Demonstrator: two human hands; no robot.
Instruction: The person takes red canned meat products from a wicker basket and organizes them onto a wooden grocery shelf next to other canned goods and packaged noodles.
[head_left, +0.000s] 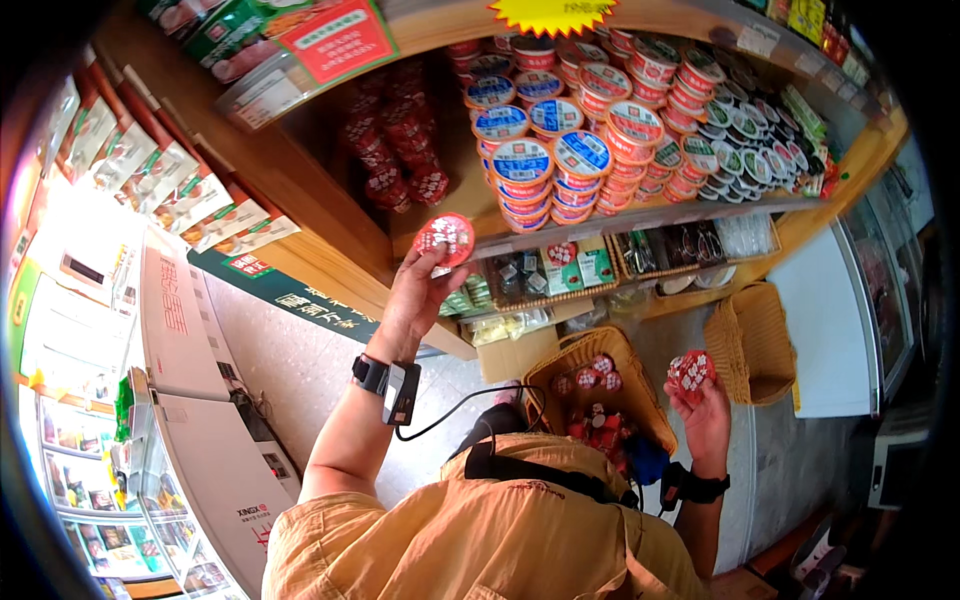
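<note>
My left hand (421, 296), raised at the front edge of the wooden shelf (469, 221), holds a small cup with a red printed lid (452, 231). On the right, my right hand (705, 424) grips red printed cups (691, 375); how many is unclear. Deeper in the shelf's left bay, stacks of similar red cups (386, 184) stand in shadow. Below, in front of my body, a wicker basket (649, 375) contains several red-lidded cups (587, 377) and other red items (596, 424) partly hidden by my shirt.
Stacked tubs with blue lids (523, 161) and tubs with red lids (634, 124) fill the shelf's middle. Under it are wicker trays (555, 296) of packets. Another wicker basket (757, 345) stands at right, beside a white cabinet (832, 322). Chest freezers (214, 465) line the left.
</note>
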